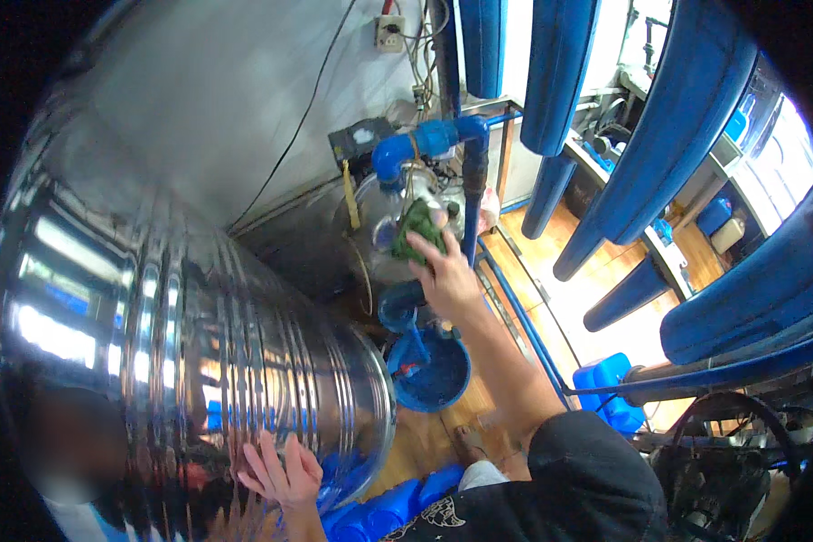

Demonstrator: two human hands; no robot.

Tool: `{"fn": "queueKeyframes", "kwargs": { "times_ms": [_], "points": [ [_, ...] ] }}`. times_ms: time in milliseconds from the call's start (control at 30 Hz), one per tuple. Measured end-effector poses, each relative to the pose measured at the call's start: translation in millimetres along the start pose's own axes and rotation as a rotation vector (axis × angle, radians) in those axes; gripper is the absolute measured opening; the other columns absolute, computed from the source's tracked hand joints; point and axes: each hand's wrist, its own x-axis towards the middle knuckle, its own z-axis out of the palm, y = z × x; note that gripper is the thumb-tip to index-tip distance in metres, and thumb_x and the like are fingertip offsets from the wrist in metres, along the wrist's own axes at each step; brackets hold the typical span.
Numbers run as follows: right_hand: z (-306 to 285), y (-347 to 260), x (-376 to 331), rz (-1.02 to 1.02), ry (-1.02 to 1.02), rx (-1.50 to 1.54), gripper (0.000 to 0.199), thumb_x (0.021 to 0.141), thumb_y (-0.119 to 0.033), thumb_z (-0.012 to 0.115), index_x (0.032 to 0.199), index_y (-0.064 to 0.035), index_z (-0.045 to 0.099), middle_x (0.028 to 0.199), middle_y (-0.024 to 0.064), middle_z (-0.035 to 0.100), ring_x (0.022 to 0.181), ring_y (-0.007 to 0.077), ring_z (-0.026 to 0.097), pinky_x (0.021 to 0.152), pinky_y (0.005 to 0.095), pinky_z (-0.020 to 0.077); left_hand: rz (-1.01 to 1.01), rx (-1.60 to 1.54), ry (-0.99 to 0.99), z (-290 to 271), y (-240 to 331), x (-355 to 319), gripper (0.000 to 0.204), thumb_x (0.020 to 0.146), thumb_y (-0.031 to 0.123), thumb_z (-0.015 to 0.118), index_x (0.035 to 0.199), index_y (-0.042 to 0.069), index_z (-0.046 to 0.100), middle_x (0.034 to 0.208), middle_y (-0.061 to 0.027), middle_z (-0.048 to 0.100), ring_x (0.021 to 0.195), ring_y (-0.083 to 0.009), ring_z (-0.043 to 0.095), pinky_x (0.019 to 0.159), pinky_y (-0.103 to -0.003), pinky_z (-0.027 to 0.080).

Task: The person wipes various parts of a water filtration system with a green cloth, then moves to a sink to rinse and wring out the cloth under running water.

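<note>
My right hand [447, 280] is closed on a crumpled dark green cloth [415, 230]. It presses the cloth against the top of a rounded metal tank [384, 262], under a blue pipe elbow [391, 155]. The palm side and part of the cloth are hidden. My left hand [285, 474] lies with its fingers spread against a large, shiny ribbed steel tank [271, 361] and holds nothing. Below my right hand, a blue dipper [397, 307] has its handle reaching into a round blue bucket [461, 384].
Several long blue cylinders [677, 117] hang along the right side. Blue pipes [524, 334] run beside a metal frame. A blue jug [610, 388] stands on the wooden floor. At the wall, cables hang by a power outlet [390, 34]. Blue containers [393, 510] sit near my body.
</note>
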Motion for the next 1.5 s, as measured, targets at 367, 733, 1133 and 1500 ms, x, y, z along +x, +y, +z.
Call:
{"fn": "queueKeyframes", "kwargs": {
  "times_ms": [367,733,1133,1500],
  "points": [
    [-71.0,-4.8,-67.9,0.065,-0.494,0.297,0.022,0.078,-0.014,0.065,0.096,-0.0023,0.065,0.1,0.016,0.064,0.094,0.0312,0.061,0.082,0.0391,0.0487,0.062,0.04,-0.036,3.8,11.5,0.8,0.018,0.088,0.018,0.053,0.094,0.011,0.068,0.128,-0.0167,0.056,0.128,-0.0383,0.043,0.113,-0.054,0.005],
    [-117.9,120.4,-68.5,0.872,0.756,1.098,0.024,0.075,0.003,0.062,0.099,0.0003,0.061,0.085,0.0082,0.062,0.073,0.024,0.063,0.064,0.035,0.0531,0.022,0.005,0.003,2.2,17.9,9.4,0.014,0.087,0.014,0.057,0.095,0.011,0.067,0.125,-0.0155,0.058,0.125,-0.0389,0.046,0.113,-0.052,0.012],
    [-166.6,212.4,-78.8,0.668,1.112,1.264,0.028,0.083,0.001,0.057,0.11,0.0011,0.051,0.099,0.0139,0.06,0.083,0.03,0.065,0.072,0.0444,0.0581,0.042,0.044,-0.006,11.5,12.9,-3.6,0.014,0.086,0.017,0.057,0.094,0.013,0.068,0.12,-0.0138,0.062,0.124,-0.039,0.046,0.112,-0.052,0.017],
    [-87.3,319.4,-182.2,1.256,0.909,1.283,0.025,0.09,-0.009,0.049,0.112,0.0011,0.055,0.105,0.019,0.063,0.097,0.0357,0.062,0.086,0.0504,0.0513,0.005,0.014,-0.001,9.5,14.3,-4.7,0.012,0.085,0.011,0.059,0.095,0.01,0.066,0.121,-0.0121,0.061,0.12,-0.0387,0.051,0.107,-0.046,0.029]
  ]
}}
